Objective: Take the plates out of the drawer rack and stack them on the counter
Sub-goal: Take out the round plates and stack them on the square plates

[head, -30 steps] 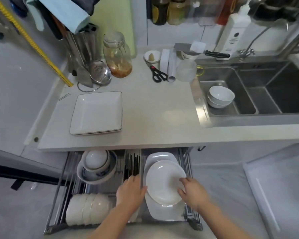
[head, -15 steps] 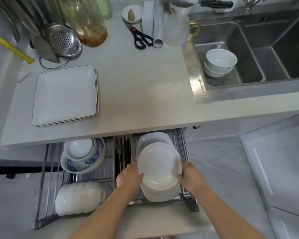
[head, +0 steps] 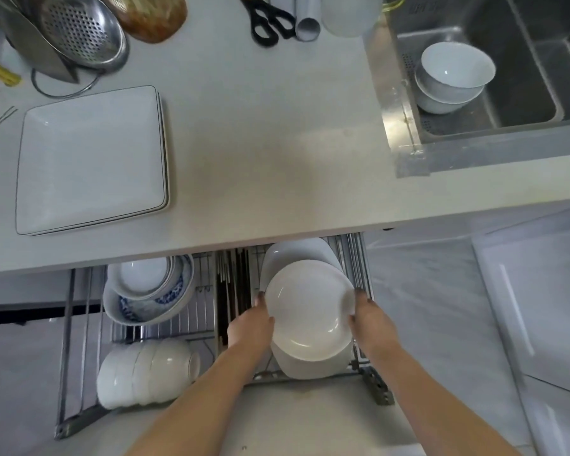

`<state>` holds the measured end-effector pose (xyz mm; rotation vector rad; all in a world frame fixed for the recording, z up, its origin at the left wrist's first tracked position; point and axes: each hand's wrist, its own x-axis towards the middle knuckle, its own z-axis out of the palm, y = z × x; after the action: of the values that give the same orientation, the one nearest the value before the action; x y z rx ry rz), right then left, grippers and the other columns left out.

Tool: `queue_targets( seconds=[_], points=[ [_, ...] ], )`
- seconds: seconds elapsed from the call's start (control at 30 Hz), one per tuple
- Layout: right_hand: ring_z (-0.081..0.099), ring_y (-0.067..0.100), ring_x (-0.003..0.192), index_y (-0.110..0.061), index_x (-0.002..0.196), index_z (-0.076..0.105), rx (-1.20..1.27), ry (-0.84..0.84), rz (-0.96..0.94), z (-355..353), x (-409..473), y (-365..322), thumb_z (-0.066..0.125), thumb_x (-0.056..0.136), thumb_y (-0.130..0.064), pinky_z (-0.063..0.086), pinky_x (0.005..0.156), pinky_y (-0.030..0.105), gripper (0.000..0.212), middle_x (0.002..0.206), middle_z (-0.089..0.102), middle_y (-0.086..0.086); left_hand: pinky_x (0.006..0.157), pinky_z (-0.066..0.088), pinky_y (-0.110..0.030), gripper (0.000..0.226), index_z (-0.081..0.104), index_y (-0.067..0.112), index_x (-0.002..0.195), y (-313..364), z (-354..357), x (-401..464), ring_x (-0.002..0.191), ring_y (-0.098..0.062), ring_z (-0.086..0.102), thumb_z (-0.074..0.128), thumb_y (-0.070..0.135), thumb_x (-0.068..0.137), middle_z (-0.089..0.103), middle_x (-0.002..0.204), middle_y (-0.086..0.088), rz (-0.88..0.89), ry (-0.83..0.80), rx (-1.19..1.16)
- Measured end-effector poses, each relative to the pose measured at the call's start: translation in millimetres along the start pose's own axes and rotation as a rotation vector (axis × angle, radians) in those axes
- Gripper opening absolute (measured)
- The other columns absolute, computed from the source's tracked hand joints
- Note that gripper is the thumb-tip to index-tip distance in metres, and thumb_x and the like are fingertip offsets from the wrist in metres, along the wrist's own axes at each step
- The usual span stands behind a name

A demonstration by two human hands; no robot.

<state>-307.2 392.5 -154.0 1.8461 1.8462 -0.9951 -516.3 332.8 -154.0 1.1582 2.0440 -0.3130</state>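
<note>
A round white plate (head: 308, 311) is gripped on both sides, my left hand (head: 250, 324) on its left rim and my right hand (head: 371, 319) on its right rim. It hovers just above the right side of the pulled-out drawer rack (head: 66, 373). Under it lie more white plates (head: 297, 253), one poking out behind and another below the front edge. On the counter (head: 270, 143), at the left, sits a stack of square white plates (head: 91, 159).
In the rack's left half are nested blue-patterned bowls (head: 148, 291) and a row of white bowls (head: 145, 373); chopsticks (head: 232, 291) fill the middle slot. Two white bowls (head: 451, 79) sit in the sink. Scissors (head: 270, 23), a colander (head: 79, 31) and a jar line the counter's back.
Both hands have kept hold of the round plate and raised it a little off the pile. The camera has tilted down and moved closer to the counter.
</note>
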Motion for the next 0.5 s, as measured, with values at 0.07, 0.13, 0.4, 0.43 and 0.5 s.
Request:
queue_targets(
  seconds=[0.07, 0.13, 0.4, 0.43, 0.5],
  points=[
    [0.063, 0.033, 0.096, -0.011, 0.132, 0.032, -0.004, 0.015, 0.007, 2.4, -0.3, -1.2, 0.04, 0.091, -0.009, 0.053, 0.081, 0.042, 0.042, 0.116, 0.058, 0.015, 0.058, 0.043, -0.03, 0.057, 0.016, 0.02, 0.147, 1.2, 2.3, 2.3, 0.069, -0.021, 0.055, 0.039, 0.02, 0.095, 0.066, 0.092, -0.005, -0.009, 0.005, 0.035],
    [0.063, 0.033, 0.096, -0.013, 0.134, 0.031, 0.012, 0.023, 0.019, 2.7, -2.5, -2.0, 0.04, 0.091, -0.01, 0.053, 0.083, 0.042, 0.044, 0.116, 0.057, 0.014, 0.061, 0.044, -0.031, 0.061, 0.012, 0.02, 0.15, 3.0, 2.9, 1.9, 0.074, -0.024, 0.06, 0.038, 0.016, 0.095, 0.067, 0.094, -0.007, -0.024, 0.0, 0.07],
    [0.06, 0.033, 0.093, -0.011, 0.126, 0.043, 0.159, 0.063, -0.004, -10.3, -16.4, -6.6, 0.041, 0.085, 0.0, 0.048, 0.073, 0.034, 0.042, 0.109, 0.057, 0.017, 0.061, 0.045, -0.029, 0.049, 0.029, 0.024, 0.139, 0.6, -13.1, -17.3, 0.072, -0.021, 0.059, 0.037, 0.014, 0.093, 0.066, 0.091, -0.005, 0.01, 0.068, -0.06],
    [0.059, 0.033, 0.092, -0.009, 0.123, 0.044, 0.163, 0.075, -0.026, -13.9, -20.3, -7.7, 0.042, 0.084, 0.0, 0.046, 0.071, 0.033, 0.04, 0.107, 0.057, 0.017, 0.061, 0.044, -0.028, 0.047, 0.03, 0.024, 0.139, -0.5, -17.2, -20.6, 0.072, -0.021, 0.058, 0.038, 0.015, 0.093, 0.066, 0.092, -0.005, 0.017, 0.078, -0.065],
    [0.059, 0.033, 0.088, -0.007, 0.118, 0.045, 0.16, 0.105, -0.067, -21.0, -29.5, -10.7, 0.043, 0.082, 0.0, 0.044, 0.067, 0.033, 0.036, 0.104, 0.059, 0.017, 0.061, 0.044, -0.028, 0.047, 0.03, 0.026, 0.139, -2.4, -26.3, -29.7, 0.072, -0.02, 0.057, 0.038, 0.017, 0.094, 0.065, 0.09, -0.002, 0.026, 0.099, -0.085]
  ],
)
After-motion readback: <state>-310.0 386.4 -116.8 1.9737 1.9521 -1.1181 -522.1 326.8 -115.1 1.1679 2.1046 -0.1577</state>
